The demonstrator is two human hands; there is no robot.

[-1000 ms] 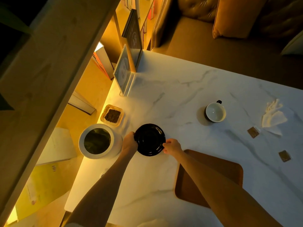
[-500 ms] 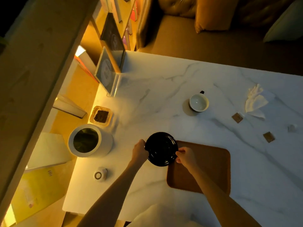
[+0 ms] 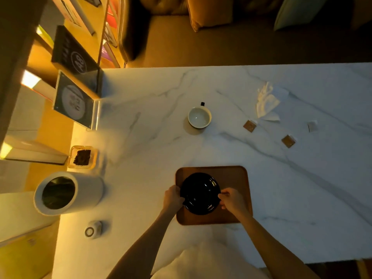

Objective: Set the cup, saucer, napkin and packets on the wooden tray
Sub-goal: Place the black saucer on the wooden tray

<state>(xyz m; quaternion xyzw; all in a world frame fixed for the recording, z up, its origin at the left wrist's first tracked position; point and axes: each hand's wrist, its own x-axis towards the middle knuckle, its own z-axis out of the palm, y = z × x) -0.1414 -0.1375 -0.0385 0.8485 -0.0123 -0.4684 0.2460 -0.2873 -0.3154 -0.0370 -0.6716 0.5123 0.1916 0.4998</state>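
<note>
The black saucer [image 3: 199,193] now sits over the wooden tray [image 3: 234,174], having shifted right from the marble table [image 3: 281,198]. Left hand [image 3: 172,198] and right hand [image 3: 233,201] still pinch its rim. The cup [image 3: 199,117], napkin [image 3: 266,101] and packets [image 3: 249,125] lie beyond; a sofa [image 3: 201,43] stands behind.

clear: marble table [image 3: 231,150] between tray [image 3: 237,176] and cup [image 3: 199,117] | obstacle: white canister [image 3: 80,193] left
</note>
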